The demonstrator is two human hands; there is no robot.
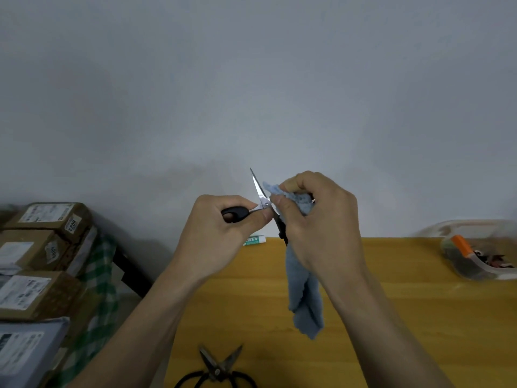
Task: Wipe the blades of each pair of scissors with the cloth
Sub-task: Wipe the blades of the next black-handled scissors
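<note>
Above the table (391,303), left hand (221,236) grips scissors (258,191) — exposed blade pointing up, right hand (316,219) pinching cloth (305,298) round other blade.

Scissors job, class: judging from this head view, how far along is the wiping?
Done: nothing shows for certain; no blade can be judged clean. In hand: the left hand holds the black-handled scissors open, while the right hand pinches the blue cloth around one blade near the pivot. Left: the large black scissors lie open on the wooden table, untouched.
</note>
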